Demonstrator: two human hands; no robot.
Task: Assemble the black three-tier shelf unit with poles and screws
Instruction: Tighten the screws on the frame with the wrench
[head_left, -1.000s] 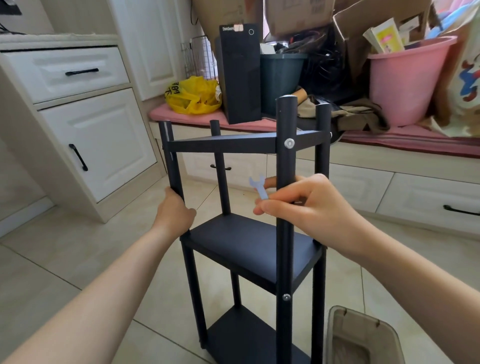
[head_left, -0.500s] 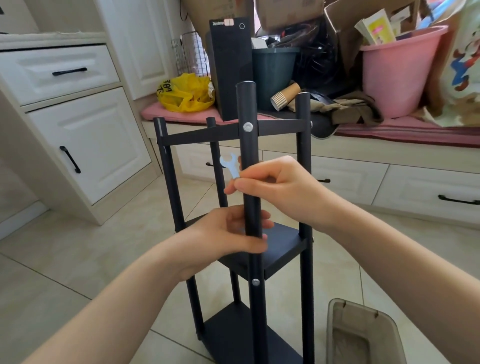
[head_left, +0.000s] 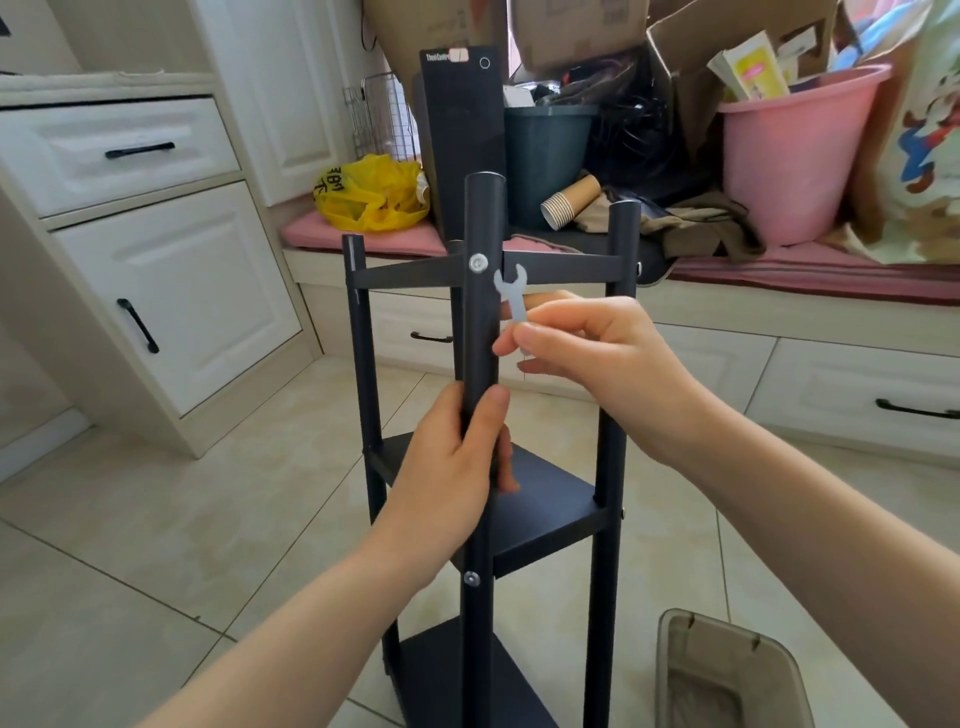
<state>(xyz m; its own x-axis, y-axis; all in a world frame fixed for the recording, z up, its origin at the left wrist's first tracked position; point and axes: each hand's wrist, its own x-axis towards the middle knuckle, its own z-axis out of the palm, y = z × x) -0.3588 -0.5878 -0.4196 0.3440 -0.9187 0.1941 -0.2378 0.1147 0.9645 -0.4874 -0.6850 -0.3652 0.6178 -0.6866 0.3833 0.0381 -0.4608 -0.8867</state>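
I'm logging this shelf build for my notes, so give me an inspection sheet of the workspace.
Surface: beige tiled floor; the black three-tier shelf unit stands upright on it.
Job's things: silver screw head in the near pole at the top tier, another at the middle tier; small pale flat spanner.
Clutter: translucent grey plastic tub on the floor; pink plastic bucket, yellow plastic bag and stacked brown paper cups on the bench.
Hands: left hand grips the near pole; right hand pinches the spanner beside the top screw.
Cables: nothing seen clearly.
Surroundings: white cabinets with black handles.
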